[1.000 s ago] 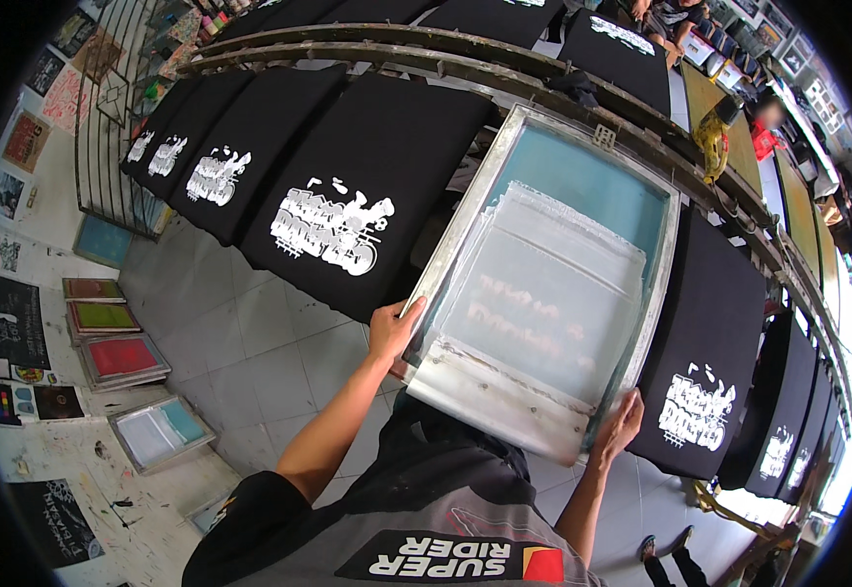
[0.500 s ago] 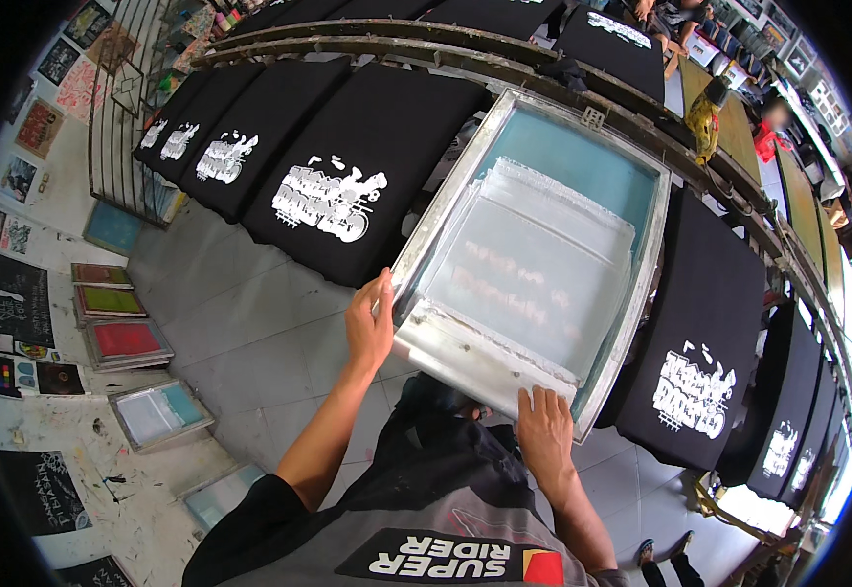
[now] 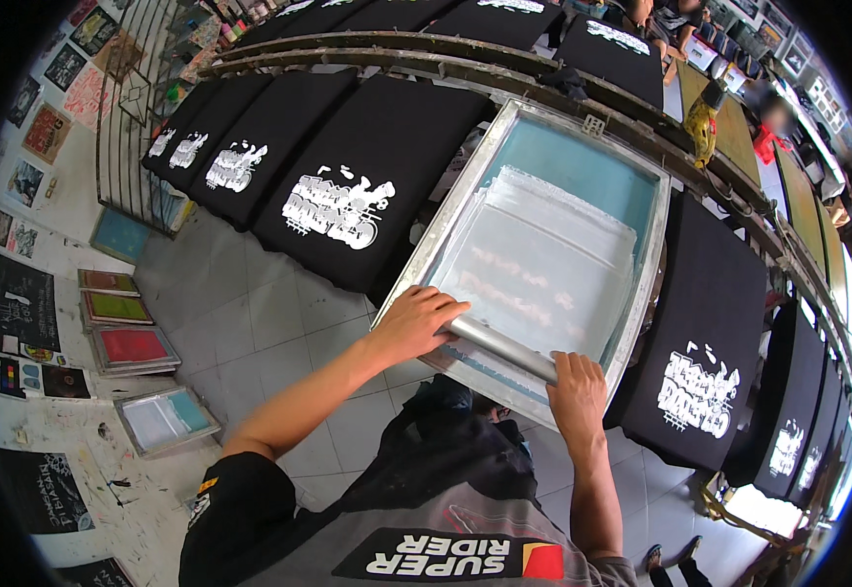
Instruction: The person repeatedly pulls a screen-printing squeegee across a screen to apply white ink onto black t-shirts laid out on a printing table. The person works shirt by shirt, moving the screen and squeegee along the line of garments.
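Observation:
A metal-framed printing screen [image 3: 649,264] lies in front of me, with teal mesh at its far end and whitish ink film over the middle. Across its near part runs a silvery squeegee [image 3: 502,348]. My left hand [image 3: 414,325] is closed round the squeegee's left end, knuckles up. At the other end my right hand [image 3: 577,389] grips it, fingers folded over the top. The blade's lower edge is hidden under the handle. Beneath the screen, whatever lies there is mostly covered. A black T-shirt [image 3: 387,127] with a white print is just left of it, another [image 3: 705,293] just right.
Several more printed black shirts line the curved rack, whose metal rail [image 3: 387,61] runs behind the screen. A yellow tool [image 3: 702,132] hangs off the rail. At the left, coloured screens [image 3: 133,347] lean against the wall. People sit at the far right.
My left hand has gone from the screen's left side onto the squeegee's left end. My right hand has shifted slightly right and up. The squeegee has turned up and moved away from the near edge.

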Tool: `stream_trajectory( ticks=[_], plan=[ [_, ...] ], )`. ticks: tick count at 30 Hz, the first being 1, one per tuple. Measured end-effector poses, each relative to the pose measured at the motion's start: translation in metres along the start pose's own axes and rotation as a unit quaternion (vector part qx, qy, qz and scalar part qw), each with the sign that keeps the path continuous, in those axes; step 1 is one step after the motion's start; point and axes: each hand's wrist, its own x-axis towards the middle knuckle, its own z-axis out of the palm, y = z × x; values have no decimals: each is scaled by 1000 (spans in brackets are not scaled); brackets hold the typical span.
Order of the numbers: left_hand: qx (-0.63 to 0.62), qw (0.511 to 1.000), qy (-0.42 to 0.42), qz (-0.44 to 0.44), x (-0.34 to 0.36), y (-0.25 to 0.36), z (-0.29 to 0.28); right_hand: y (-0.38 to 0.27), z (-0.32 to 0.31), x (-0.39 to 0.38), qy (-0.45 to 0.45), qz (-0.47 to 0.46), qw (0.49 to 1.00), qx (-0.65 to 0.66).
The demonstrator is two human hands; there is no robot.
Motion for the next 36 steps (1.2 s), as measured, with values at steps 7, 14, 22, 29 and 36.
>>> stream_trajectory(
  ticks=[7, 14, 22, 29, 36],
  plan=[
    [6, 996, -67, 65, 22, -29, 13, 4, 4, -15, 55, 57, 995, -56],
    [-61, 996, -4, 66, 22, -31, 22, 5, 10, -13, 87, 82, 991, -65],
    [-60, 991, 84, 84, 3, -22, 33, -2, 33, -34, 163, 82, 981, -59],
    [-50, 993, 83, 72, 110, -65, 1, 53, 7, 62, 189, 79, 974, -96],
    [10, 993, 90, 74, 265, -123, 31, 155, 23, 181, 242, 80, 960, -116]
  ],
)
